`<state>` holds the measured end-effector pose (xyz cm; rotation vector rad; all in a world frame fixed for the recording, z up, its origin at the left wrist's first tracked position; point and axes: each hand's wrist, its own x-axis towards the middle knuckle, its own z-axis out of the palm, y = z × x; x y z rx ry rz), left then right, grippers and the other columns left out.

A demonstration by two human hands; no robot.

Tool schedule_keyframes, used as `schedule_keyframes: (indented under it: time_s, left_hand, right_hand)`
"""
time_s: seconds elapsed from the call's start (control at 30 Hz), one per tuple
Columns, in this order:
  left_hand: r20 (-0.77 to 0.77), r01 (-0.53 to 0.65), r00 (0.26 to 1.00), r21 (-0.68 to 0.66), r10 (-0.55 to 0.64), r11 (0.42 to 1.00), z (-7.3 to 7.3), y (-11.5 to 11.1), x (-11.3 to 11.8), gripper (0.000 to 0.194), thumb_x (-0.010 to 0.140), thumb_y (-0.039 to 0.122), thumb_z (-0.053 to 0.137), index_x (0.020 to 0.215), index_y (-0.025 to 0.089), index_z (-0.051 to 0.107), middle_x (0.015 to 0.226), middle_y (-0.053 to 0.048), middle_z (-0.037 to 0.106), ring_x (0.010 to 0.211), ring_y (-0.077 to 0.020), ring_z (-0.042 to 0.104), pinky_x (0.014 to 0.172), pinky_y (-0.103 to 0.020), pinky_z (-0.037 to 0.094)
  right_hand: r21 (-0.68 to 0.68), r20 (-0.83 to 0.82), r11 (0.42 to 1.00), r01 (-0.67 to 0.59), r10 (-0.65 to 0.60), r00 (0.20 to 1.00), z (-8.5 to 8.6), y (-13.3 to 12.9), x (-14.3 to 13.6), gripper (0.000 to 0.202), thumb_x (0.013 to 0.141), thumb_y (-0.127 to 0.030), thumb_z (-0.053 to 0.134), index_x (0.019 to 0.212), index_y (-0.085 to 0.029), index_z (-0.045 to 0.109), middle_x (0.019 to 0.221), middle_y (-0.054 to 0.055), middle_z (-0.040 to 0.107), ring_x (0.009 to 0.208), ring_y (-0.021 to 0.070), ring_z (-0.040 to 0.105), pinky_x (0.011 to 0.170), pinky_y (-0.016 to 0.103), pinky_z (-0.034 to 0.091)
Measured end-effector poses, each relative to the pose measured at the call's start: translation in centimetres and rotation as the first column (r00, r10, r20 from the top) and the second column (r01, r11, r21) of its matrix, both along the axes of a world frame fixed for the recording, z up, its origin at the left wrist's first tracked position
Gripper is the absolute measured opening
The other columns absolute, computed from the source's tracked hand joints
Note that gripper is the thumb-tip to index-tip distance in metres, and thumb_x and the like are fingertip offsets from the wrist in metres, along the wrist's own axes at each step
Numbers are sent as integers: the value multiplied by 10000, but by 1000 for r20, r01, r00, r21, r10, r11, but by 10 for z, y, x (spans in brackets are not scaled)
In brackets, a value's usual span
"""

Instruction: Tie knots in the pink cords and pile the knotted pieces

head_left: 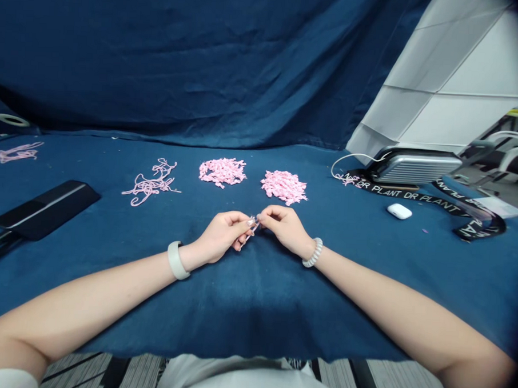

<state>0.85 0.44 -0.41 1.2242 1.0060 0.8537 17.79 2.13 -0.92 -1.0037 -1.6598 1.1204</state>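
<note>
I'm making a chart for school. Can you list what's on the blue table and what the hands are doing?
left hand: pinching a small pink string piece
right hand: pinching the same piece
pink heaps: left heap, right heap
loose pink strings: left of the heaps
black case: far left
white earbud case: right
table cover: blue cloth

Left hand [223, 233] & right hand [283, 226] pinch a small pink cord piece [252, 227] w/ fingertips over blue tablecloth [246, 296]; two pink knot piles [223, 171] just beyond the hands, earbud case [399, 211] off to their right.
</note>
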Motion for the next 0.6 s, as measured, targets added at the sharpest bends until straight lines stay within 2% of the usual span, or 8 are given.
schedule_keyframes:
  time_s: [0.13, 0.2, 0.27, 0.4, 0.6]
  left_hand:
    - [-48, 12, 999, 0, -12, 1000, 2, -1, -1, 313, 718, 409, 630, 748, 108, 551, 516, 30, 503, 350, -10, 388, 320, -122, 313]
    - [-63, 23, 998, 1, -23, 1000, 3, -1, -1, 310, 715, 402, 635, 732, 103, 553, 502, 31, 500, 342, -6, 376, 315, -116, 297]
    - [-71, 39, 997, -6, -39, 999, 3, -1, -1, 318, 715, 407, 633, 712, 100, 549, 477, 35, 484, 339, -7, 375, 320, -115, 300]
    - [-78, 71, 994, -19, -72, 997, 3, -1, -1, 368, 703, 453, 633, 687, 99, 534, 453, 38, 465, 334, -10, 373, 325, -118, 304]
    - [-103, 87, 991, -23, -89, 996, 2, -1, 0, 403, 684, 485, 641, 678, 95, 538, 453, 37, 461, 331, -10, 372, 320, -121, 306]
  right_hand:
    - [-37, -67, 996, -77, 74, 995, -2, 0, 0, 191, 755, -326, 621, 820, -149, 652, 763, 27, 637, 680, 111, 558, 688, 260, 450]
    - [-61, -79, 993, -105, 100, 992, -2, 0, 0, 247, 751, -314, 629, 947, -167, 660, 827, 32, 653, 710, 113, 574, 712, 264, 461]
    - [-65, -73, 988, -141, 136, 988, -2, 0, 1, 268, 756, -315, 625, 980, -174, 664, 844, 34, 654, 720, 115, 575, 718, 267, 460]
    - [-26, -79, 979, -202, 199, 977, -1, 0, 1, 179, 754, -325, 631, 779, -154, 675, 775, 21, 619, 682, 102, 540, 690, 252, 435]
    - [-83, -100, 988, -132, 124, 987, 2, -4, -5, 257, 746, -372, 629, 639, -143, 582, 645, -7, 541, 617, 93, 478, 640, 239, 396]
